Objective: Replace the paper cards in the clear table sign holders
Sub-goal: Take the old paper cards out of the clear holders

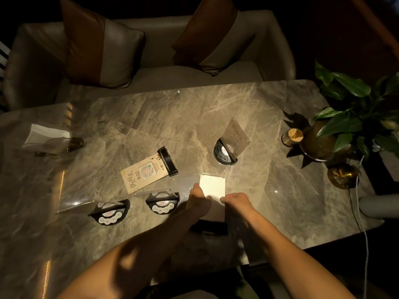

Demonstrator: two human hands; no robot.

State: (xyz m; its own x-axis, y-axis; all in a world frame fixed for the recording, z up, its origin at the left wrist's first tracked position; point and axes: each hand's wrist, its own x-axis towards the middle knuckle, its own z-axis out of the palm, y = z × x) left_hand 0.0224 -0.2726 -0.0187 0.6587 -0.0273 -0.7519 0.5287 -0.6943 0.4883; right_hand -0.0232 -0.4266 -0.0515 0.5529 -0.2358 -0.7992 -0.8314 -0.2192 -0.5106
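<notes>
A clear sign holder with a pale blank card (212, 186) in it lies flat on the marble table (172, 117), its black base (208, 227) towards me. My left hand (197, 201) pinches its left edge and my right hand (236, 202) pinches its right edge. Another holder with a printed card (144, 173) lies flat to the left. An upright holder (234, 137) stands in a black base at the right. Two more holders lie flat on black bases (110, 212), (163, 202) near the front.
A potted plant (349, 117) in a brass pot, a toothpick jar (292, 137) and a small brass dish (343, 174) stand at the table's right end, with a white cable (360, 212) hanging there. A napkin holder (47, 137) is at the left. A sofa with cushions is behind.
</notes>
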